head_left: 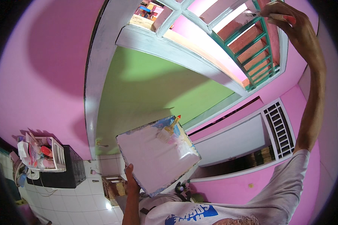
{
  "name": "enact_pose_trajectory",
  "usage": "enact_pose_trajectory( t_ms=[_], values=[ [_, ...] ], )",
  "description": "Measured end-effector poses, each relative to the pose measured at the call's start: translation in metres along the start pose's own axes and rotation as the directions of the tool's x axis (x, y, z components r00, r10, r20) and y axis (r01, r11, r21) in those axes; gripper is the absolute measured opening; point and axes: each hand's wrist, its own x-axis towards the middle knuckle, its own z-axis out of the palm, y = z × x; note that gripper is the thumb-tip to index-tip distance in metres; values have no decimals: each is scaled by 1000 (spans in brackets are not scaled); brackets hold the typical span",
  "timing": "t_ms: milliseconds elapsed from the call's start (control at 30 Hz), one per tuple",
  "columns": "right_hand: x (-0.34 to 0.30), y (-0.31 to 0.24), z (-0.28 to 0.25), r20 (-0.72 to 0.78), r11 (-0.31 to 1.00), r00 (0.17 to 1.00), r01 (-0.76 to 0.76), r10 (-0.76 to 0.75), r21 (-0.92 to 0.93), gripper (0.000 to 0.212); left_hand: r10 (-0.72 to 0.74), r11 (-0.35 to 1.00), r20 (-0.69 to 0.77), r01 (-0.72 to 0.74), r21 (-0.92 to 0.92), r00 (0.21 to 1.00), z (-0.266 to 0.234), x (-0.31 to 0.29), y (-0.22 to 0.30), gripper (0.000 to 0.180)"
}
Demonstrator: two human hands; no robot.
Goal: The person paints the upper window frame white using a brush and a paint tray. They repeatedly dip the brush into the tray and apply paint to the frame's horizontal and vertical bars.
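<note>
My left hand grips the lower left edge of a square board, held tilted at my chest. Blue, cream and white paint smears its upper and right edges. A small paintbrush with a yellow, red-tipped handle lies at its upper right corner. High at the upper right, my right hand is raised with its fingers closed round a paintbrush with a red handle end. That brush points left, against the pale window frame; its bristles are hard to make out there.
Green bars stand beside the window panes. A white door is at the lower right, along the pink wall. At the left, a white basket of mixed things sits on a black cabinet. A wooden stool-like object stands below.
</note>
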Motion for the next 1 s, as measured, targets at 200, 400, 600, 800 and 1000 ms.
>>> enact_pose_trajectory(
  t_ms=[200, 400, 600, 800, 1000],
  values=[
    [0, 9, 15, 114, 983, 978, 179, -174, -36, 14, 8, 999, 4, -8, 32, 1000, 2, -1, 2, 64],
    [4, -7, 17, 165, 1000, 986, 4, -1, -18, 13, 43, 998, 46, -46, 48, 998, -2, 4, -2, 62],
    [6, 3, 25, 128, 996, 992, 18, -7, -86, 16, 76, 995, 21, -78, 70, 997, 5, -1, 3, 63],
    [-20, 4, -14, 5, 997, 997, -78, 78, 9, 22, 21, 1000, 96, -21, 1, 995, -16, 18, -18, 66],
    [-32, -5, 60, -116, 968, 988, 67, -98, -242, 45, 74, 997, 80, -74, 2, 994, -3, 9, -3, 63]
  ],
)
